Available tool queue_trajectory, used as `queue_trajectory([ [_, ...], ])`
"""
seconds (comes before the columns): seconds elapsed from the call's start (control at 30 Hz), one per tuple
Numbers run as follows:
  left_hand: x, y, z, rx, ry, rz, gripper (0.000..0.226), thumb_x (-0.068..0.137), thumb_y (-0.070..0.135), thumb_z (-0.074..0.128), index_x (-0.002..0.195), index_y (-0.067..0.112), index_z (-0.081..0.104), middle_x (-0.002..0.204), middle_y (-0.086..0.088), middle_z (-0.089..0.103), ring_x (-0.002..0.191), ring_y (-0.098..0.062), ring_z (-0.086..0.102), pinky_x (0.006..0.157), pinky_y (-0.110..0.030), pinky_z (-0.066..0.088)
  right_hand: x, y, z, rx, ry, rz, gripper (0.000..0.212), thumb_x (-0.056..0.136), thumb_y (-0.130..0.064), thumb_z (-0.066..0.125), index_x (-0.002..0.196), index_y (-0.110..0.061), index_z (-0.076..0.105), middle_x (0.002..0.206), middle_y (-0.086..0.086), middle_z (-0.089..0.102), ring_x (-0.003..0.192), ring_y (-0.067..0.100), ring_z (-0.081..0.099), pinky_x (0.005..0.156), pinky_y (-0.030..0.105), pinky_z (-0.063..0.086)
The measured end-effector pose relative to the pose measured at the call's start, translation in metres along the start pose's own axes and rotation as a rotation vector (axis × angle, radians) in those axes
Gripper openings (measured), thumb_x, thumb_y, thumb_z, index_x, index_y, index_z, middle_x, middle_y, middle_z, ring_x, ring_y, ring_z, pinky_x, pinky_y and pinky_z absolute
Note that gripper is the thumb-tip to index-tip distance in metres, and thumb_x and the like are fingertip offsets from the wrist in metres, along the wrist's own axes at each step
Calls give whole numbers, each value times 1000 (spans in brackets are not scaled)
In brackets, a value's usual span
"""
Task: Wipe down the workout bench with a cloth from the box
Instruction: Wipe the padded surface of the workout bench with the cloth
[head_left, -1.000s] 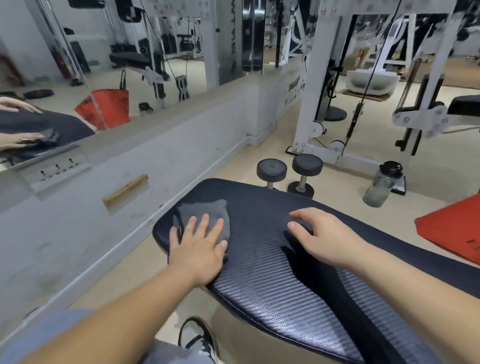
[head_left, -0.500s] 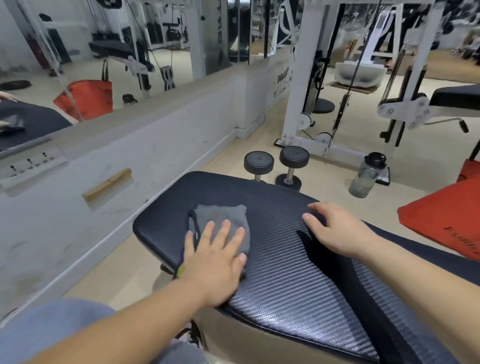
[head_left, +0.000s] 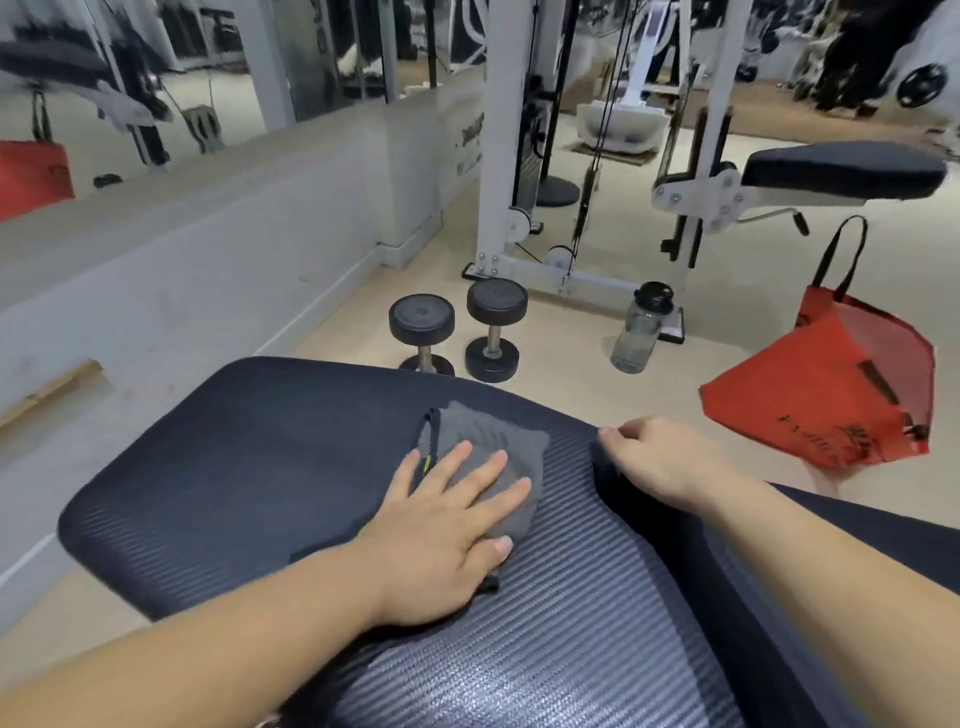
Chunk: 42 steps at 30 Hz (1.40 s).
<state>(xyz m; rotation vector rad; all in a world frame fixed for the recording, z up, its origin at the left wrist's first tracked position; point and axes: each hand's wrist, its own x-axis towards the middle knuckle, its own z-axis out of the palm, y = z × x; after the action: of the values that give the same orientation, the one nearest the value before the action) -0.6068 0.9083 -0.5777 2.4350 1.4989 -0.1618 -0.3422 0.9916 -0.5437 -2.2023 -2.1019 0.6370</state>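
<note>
The workout bench (head_left: 218, 467) has a dark, ribbed pad that fills the lower half of the view. A folded grey cloth (head_left: 483, 436) lies on the pad near its middle. My left hand (head_left: 447, 530) presses flat on the cloth with the fingers spread, covering its near part. My right hand (head_left: 665, 462) rests on the pad's far right edge, fingers curled over the rim, holding nothing else.
Two black dumbbells (head_left: 457, 332) stand on the floor beyond the bench. A clear water bottle (head_left: 639, 332) stands to their right, and a red tote bag (head_left: 831, 395) lies further right. A white cable machine (head_left: 519, 208) and another padded seat (head_left: 841, 171) are behind. A mirrored wall (head_left: 156, 208) runs along the left.
My left hand has slid the cloth to the right across the pad, from its left end toward the middle. My right hand has stayed on the right edge. The view turned right.
</note>
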Motion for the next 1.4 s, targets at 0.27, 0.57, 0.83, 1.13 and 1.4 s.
queue_trajectory([
  [0.27, 112, -22, -35, -16, 46, -123, 55, 103, 58, 18, 156, 52, 7, 170, 16, 3, 157, -14, -6, 124, -57, -5, -10, 38, -8, 208, -71, -129, 36, 98, -62, 37, 115, -54, 67, 111, -21, 65, 119, 19, 61, 107, 40, 45],
  [0.57, 181, 90, -44, 82, -39, -71, 46, 100, 57, 24, 124, 31, 54, 138, -2, 57, 130, -32, 44, 108, -61, 28, -17, 100, -28, -44, 134, -15, 32, 100, -38, 42, 76, -25, 59, 96, -1, 67, 92, 28, 63, 71, 35, 45],
  [0.83, 167, 155, -12, 34, 105, 133, 43, 105, 47, 26, 145, 40, 39, 153, 13, 45, 139, -25, 38, 118, -63, 13, -17, 110, -42, 44, 236, 40, 35, 97, -21, 46, 121, -18, 71, 125, 7, 72, 118, 31, 64, 94, 39, 53],
  [1.13, 72, 16, -11, 21, 241, -108, 45, 105, 46, 34, 150, 43, 37, 161, 14, 34, 147, -16, 29, 117, -50, 31, -51, 57, -9, 8, 155, -221, 36, 100, -39, 44, 120, -20, 68, 117, 3, 64, 113, 27, 60, 94, 49, 53],
  [1.4, -62, 85, 40, -28, 360, -414, 45, 100, 48, 31, 141, 46, 48, 158, 11, 41, 143, -23, 35, 114, -57, 29, -84, 13, -2, -31, 158, -352, 42, 100, -50, 45, 128, -25, 64, 124, -3, 63, 120, 22, 58, 94, 45, 53],
])
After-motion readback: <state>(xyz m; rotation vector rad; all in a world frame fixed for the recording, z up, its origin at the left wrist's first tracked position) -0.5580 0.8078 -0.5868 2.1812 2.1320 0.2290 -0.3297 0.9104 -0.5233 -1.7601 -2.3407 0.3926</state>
